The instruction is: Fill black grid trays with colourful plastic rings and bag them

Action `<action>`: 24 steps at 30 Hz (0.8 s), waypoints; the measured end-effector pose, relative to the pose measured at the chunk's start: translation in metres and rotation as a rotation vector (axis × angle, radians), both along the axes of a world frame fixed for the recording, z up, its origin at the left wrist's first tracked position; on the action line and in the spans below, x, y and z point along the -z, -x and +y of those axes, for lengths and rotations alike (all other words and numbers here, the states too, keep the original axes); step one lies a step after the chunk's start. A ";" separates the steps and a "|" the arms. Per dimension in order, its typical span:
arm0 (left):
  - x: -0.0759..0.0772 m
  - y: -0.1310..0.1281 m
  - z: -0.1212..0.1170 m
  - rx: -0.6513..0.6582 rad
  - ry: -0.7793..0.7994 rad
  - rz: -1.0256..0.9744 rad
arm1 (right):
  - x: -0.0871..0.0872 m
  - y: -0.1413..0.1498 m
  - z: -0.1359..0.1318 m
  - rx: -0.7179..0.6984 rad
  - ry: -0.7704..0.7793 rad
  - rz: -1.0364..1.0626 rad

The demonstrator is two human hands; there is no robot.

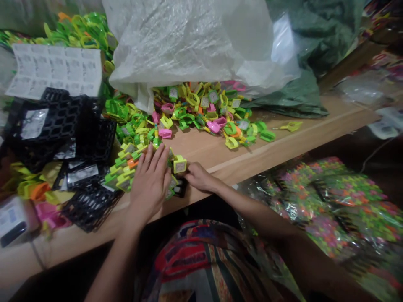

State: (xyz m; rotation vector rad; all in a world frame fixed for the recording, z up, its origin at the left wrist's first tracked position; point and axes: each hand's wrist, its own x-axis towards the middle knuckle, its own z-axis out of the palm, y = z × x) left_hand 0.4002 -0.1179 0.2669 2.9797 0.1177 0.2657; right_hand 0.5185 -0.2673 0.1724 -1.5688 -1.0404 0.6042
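While wearing a patterned garment (195, 260) at a wooden table (187, 144), has the left hand (151, 184) flat, palm down, on a packed batch of small coloured pieces (121, 170) near the front edge. Has the right hand (200, 176) curled at the batch's right end, beside a yellow piece with a greyish square face (180, 165) and a black holder (180, 187); cannot tell whether pinching either. Left of the batch, black lattice trays (91, 205), then pink pieces (52, 214) and a white device (14, 220). To the right, below the tabletop, clear bags of bright pieces (340, 197). Beyond the batch, a loose heap (190, 102) of green, yellow, pink and orange. Farther back, a sheet of printed labels (56, 69), a translucent white bag (195, 42) and dark green sacking (319, 37).
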 end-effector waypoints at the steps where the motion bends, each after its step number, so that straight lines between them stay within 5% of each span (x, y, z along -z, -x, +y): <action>1: -0.001 0.000 0.000 -0.001 0.000 0.004 | 0.003 0.001 0.000 0.004 0.013 -0.042; 6: -0.008 -0.003 -0.001 -0.004 0.032 0.059 | 0.013 0.008 0.003 -0.016 -0.036 -0.271; 10: -0.008 -0.015 -0.004 -0.039 -0.027 0.052 | 0.008 -0.001 0.011 -0.150 0.075 -0.359; 13: -0.003 -0.023 -0.006 -0.043 -0.085 0.037 | -0.010 -0.040 0.006 -0.164 0.139 -0.414; 16: 0.002 -0.022 -0.003 -0.005 -0.051 0.014 | -0.035 -0.104 -0.007 0.034 0.164 -0.635; 18: 0.004 -0.018 0.000 0.011 0.046 -0.016 | -0.047 -0.148 -0.014 0.178 0.315 -0.831; 21: 0.002 -0.012 0.006 -0.028 0.286 -0.095 | -0.050 -0.192 -0.017 0.250 0.545 -0.970; 24: -0.001 -0.011 0.010 -0.074 0.453 -0.176 | -0.041 -0.203 -0.013 0.162 0.570 -1.050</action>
